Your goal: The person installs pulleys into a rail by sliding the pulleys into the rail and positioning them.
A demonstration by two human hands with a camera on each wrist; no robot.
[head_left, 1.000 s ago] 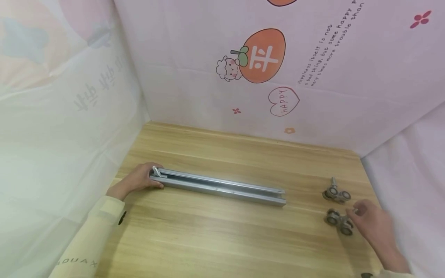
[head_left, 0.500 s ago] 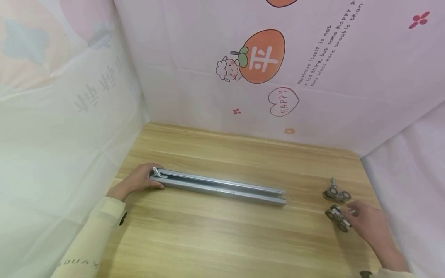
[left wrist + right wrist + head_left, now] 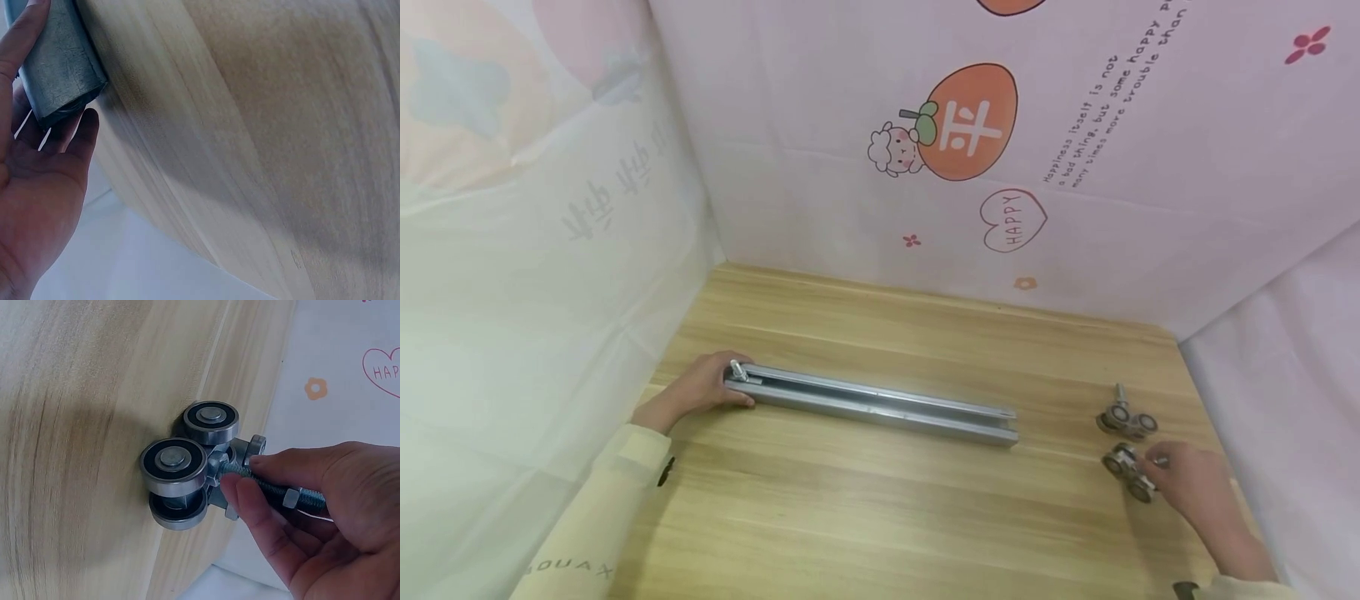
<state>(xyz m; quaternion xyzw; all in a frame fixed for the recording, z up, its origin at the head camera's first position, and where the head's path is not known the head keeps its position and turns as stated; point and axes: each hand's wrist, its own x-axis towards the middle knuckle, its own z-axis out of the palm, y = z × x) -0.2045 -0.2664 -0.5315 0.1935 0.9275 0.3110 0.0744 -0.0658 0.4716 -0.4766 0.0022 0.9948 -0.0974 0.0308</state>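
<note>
R hand (image 3: 1198,483) has a wheeled trolley (image 3: 181,465) by its threaded bolt (image 3: 270,487), thumb & fingers pinching the thread, over R side of the counter (image 3: 925,508); can't tell if its wheels touch the wood. 2nd trolley (image 3: 1120,417) sits just beside it, bolt pointing away from the person. L hand (image 3: 703,383) grips L end of the metal rail (image 3: 880,417), fingers on far side, thumb on near side, rail lying slot up w/ a small metal fitting (image 3: 739,372) at that same end. Step in hand: prob picking up this trolley w/ rail braced. Next move calls for a firm pinch on the bolt, wheels clear of 2nd trolley, rail held steady
</note>
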